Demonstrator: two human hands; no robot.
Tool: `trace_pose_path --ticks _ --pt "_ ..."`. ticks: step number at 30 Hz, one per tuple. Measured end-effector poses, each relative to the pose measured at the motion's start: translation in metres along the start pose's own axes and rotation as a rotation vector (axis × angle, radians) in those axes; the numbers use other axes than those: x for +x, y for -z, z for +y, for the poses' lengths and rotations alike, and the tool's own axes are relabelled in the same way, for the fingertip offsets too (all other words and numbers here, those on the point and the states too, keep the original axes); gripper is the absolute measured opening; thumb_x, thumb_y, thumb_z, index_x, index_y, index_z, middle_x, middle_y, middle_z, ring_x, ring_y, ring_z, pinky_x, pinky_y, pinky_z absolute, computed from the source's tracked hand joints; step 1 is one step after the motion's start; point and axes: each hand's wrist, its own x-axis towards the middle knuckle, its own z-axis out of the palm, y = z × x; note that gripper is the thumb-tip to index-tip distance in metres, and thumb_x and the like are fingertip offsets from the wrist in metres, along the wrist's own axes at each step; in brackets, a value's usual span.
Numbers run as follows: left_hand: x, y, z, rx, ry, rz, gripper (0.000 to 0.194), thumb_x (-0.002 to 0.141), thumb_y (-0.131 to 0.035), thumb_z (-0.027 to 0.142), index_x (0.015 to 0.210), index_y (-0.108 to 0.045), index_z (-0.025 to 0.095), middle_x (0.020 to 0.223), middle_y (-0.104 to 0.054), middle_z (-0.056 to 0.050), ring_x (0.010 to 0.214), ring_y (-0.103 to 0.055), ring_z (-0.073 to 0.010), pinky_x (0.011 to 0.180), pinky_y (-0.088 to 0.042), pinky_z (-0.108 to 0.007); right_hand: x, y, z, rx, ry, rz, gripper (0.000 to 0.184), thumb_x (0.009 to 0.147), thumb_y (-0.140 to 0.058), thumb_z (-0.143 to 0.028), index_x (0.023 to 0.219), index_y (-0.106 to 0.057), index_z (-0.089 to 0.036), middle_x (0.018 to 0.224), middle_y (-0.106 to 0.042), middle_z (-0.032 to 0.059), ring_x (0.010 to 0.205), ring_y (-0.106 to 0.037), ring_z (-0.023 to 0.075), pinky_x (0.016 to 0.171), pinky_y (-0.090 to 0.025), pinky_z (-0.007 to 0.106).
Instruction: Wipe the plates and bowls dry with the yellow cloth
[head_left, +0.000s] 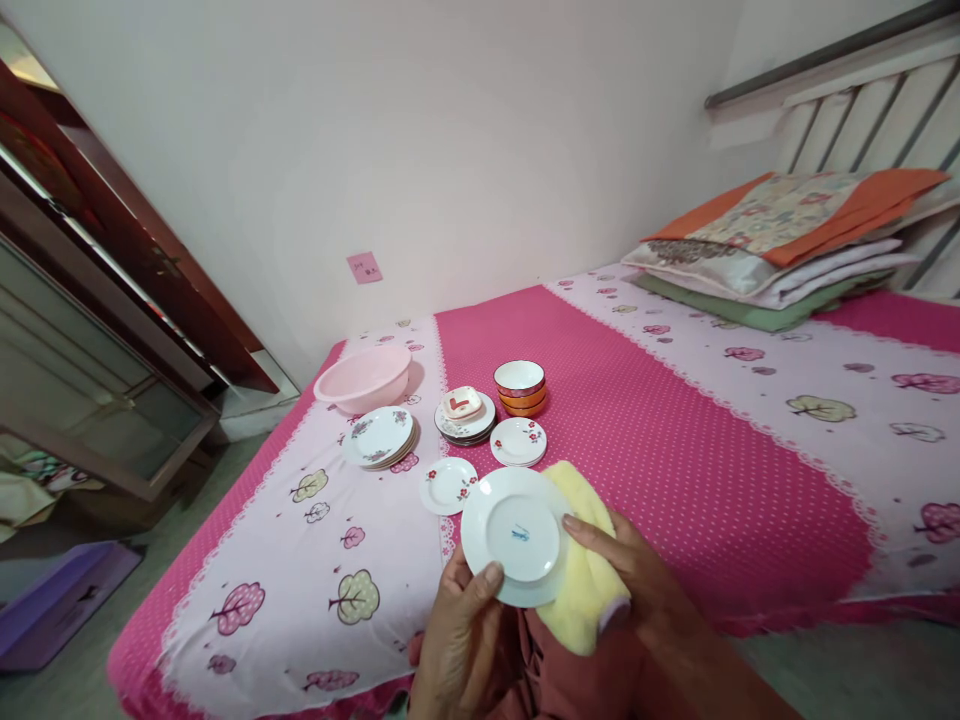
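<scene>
A white plate (517, 500), its underside with a small blue mark facing me, is tilted up between my hands. My left hand (469, 615) grips its lower left edge, thumb on the underside. In my right hand (630, 560) is a yellow cloth (589, 590), pressed against the plate's right side with the thumb on the rim. Just beyond lies a small flowered plate (447, 484) on the bedspread. A short stack of similar flowered plates (517, 440) is to its right.
Farther back are a stack of larger plates (379, 437), dark-edged plates (450, 432) topped by a small square dish (463, 402), stacked orange bowls (520, 388) and a pink basin (364, 378). Folded bedding (780, 240) lies at the right. A purple bin (67, 600) stands on the floor.
</scene>
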Motion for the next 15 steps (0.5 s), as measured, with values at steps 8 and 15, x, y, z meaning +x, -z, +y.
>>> trace_pose_path --ticks 8,15 --pt "-0.010 -0.009 -0.012 -0.022 -0.039 0.112 0.080 0.076 -0.085 0.016 0.150 -0.053 0.021 0.121 -0.077 -0.013 0.126 -0.066 -0.0336 0.115 -0.046 -0.050 0.006 0.008 0.017 -0.093 0.045 0.007 0.060 0.073 -0.085 -0.051 0.118 -0.069 -0.013 0.101 -0.082 0.0122 0.083 -0.078 0.0310 0.070 -0.063 0.036" --pt "-0.011 -0.008 -0.003 0.059 -0.036 0.179 0.064 0.077 -0.085 0.019 0.137 -0.065 0.020 0.119 -0.078 -0.013 0.119 -0.070 -0.0307 0.109 -0.052 -0.043 0.008 0.028 0.005 -0.328 0.315 0.324 0.055 0.082 -0.075 -0.056 0.118 -0.069 -0.015 0.102 -0.081 0.0115 0.086 -0.078 0.0309 0.066 -0.063 0.033"
